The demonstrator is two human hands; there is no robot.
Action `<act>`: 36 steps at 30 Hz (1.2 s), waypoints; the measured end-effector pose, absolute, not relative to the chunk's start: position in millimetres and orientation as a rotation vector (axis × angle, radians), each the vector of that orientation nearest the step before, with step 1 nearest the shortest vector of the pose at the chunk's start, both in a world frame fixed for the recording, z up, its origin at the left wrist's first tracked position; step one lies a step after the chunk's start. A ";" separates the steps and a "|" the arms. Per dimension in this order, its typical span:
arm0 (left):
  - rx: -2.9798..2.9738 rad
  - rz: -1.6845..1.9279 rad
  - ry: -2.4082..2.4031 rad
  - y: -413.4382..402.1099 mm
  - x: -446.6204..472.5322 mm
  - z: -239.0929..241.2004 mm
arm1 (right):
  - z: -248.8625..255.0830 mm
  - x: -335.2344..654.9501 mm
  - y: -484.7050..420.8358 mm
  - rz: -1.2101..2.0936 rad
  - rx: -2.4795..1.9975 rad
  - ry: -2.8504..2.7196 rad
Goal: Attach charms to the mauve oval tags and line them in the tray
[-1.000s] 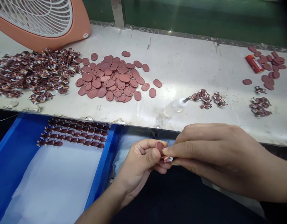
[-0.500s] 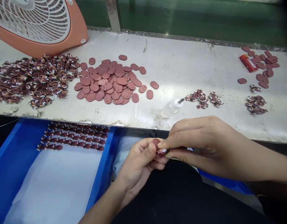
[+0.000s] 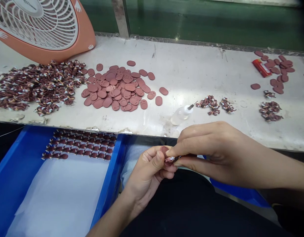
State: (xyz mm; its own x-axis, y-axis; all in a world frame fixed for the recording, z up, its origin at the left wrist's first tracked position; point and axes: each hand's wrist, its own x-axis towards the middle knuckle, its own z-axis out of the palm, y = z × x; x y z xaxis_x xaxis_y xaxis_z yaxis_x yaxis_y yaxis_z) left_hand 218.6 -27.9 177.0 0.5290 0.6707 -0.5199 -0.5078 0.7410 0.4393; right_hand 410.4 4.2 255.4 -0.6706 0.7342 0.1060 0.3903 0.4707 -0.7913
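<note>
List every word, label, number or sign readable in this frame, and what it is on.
No text can be read.
Fan hub: a faint grey mark, too blurred to read.
Red lighter: a pale patch, too small to read.
Oval piece pinched between left hand and right hand: no marking shows.

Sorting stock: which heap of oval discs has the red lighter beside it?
The small heap at the far right; the big heap lies by the fan.

Scuffed white workbench (image 3: 191, 72), green wall (image 3: 203, 19) behind, metal post (image 3: 120, 18)
</note>
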 end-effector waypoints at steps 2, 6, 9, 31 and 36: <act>0.243 0.723 0.711 -28.3 218.2 177.1 | 256.1 409.5 5.2 1.076 -0.933 -2.289; 0.243 0.736 0.692 -27.9 217.6 176.6 | 257.8 407.7 6.5 1.096 -0.931 -2.294; 0.239 0.732 0.685 -26.9 216.6 175.7 | 259.2 406.9 7.4 1.081 -0.939 -2.313; 0.168 0.757 0.496 -25.6 201.1 157.0 | 224.9 386.8 -6.8 0.924 -1.038 -2.054; 0.172 0.774 0.477 -23.9 199.0 156.4 | 219.3 382.5 -7.4 0.916 -1.036 -2.022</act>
